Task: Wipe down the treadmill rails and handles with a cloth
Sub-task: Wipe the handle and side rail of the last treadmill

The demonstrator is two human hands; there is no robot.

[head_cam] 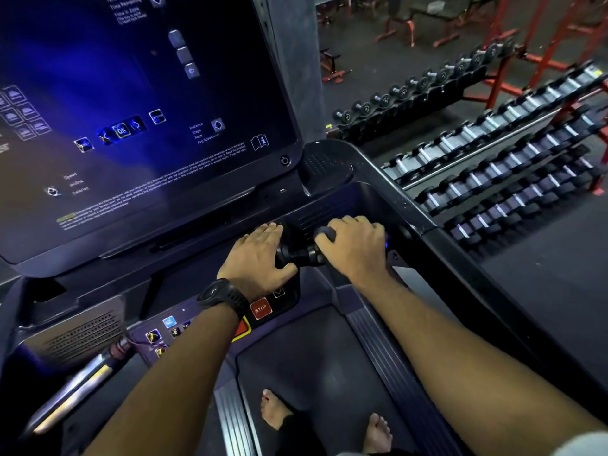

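Observation:
I stand on a treadmill and face its console [131, 126]. A short black handle [297, 253] juts out below the screen. My left hand [256, 255] rests on the handle's left part, fingers straight and thumb underneath; a black watch is on that wrist. My right hand [353, 248] curls round the handle's right part and grips what looks like a dark blue cloth [325, 233], a lump of which bulges between thumb and fingers. The black right side rail [460, 258] runs back just right of that hand.
A red STOP button [261, 309] and small lit keys sit under my left wrist. A silver grip bar [82, 383] lies at lower left. My bare feet [276, 409] stand on the belt [312, 357]. Dumbbell racks [493, 159] line the floor to the right.

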